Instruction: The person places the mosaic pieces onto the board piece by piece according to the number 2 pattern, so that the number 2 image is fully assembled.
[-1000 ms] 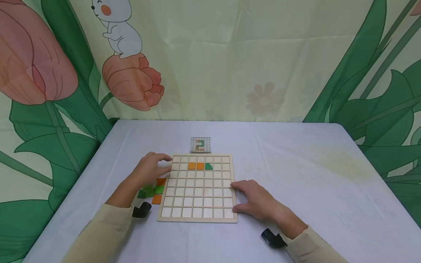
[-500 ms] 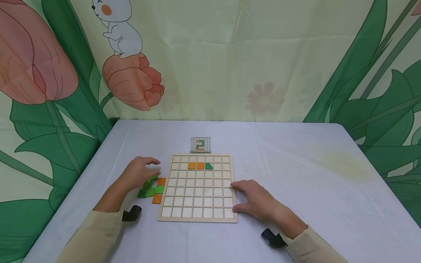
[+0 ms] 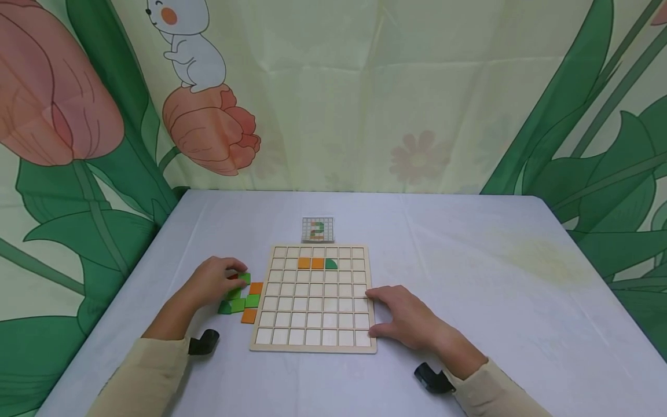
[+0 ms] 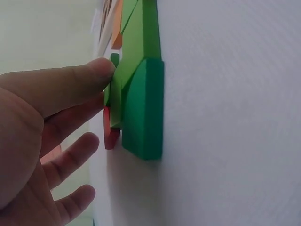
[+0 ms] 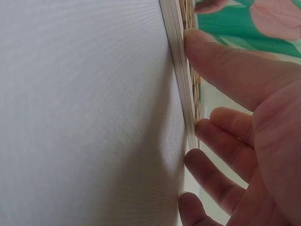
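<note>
A pale wooden square board with a raised grid lies flat on a white cloth-covered table. In its second row from the far edge, three cells in a line are filled: two orange square tiles, then a dark green tile with one rounded side at their right. The left hand is at a loose cluster of tiles left of the board, its thumb and index finger close together at the cluster's far part; whether they pinch a tile cannot be told, while its other fingers are loosely bent. The cluster includes light green tiles, a dark green rounded tile at its left end and a red tile partly hidden by its neighbours. Just beside the board's left edge lie two loose orange tiles, with a light green one between them. The right hand has its thumb and fingers spread and unclenched, touching the board's right edge toward the near corner. Beyond the far edge sits a small card printed with a grid and an orange-and-green figure.
</note>
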Demonstrator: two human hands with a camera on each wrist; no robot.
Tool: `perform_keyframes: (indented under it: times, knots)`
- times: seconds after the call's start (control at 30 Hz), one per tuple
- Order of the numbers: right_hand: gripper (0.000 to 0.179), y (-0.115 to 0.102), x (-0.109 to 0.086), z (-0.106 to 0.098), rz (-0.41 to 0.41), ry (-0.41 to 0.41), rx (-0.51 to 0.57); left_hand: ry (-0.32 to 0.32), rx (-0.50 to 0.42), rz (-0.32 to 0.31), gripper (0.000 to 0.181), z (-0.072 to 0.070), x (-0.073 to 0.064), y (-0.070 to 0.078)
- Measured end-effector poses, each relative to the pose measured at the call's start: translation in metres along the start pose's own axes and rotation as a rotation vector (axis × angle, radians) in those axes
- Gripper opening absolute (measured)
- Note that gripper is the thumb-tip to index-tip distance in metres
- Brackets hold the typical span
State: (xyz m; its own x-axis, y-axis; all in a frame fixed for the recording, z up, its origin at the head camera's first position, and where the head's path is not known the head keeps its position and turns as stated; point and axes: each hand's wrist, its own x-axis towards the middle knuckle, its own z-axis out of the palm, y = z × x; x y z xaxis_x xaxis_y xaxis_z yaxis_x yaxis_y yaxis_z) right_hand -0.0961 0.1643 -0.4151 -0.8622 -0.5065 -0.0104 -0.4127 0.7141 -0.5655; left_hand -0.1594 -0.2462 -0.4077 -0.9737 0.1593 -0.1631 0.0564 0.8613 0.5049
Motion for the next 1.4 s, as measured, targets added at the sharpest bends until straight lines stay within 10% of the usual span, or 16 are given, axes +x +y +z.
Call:
perform_keyframes:
  times: [0.67,1.4]
  knots:
    - [0.065,-0.001,0.001,0.000,0.012,-0.006,0.009,0.055,0.051,-0.007,0.023,0.004,-0.001,0.003]
    - [0.065,-0.001,0.000,0.000,0.004,0.001,0.008,0.022,0.017,0.142,0.019,0.013,0.019,0.050]
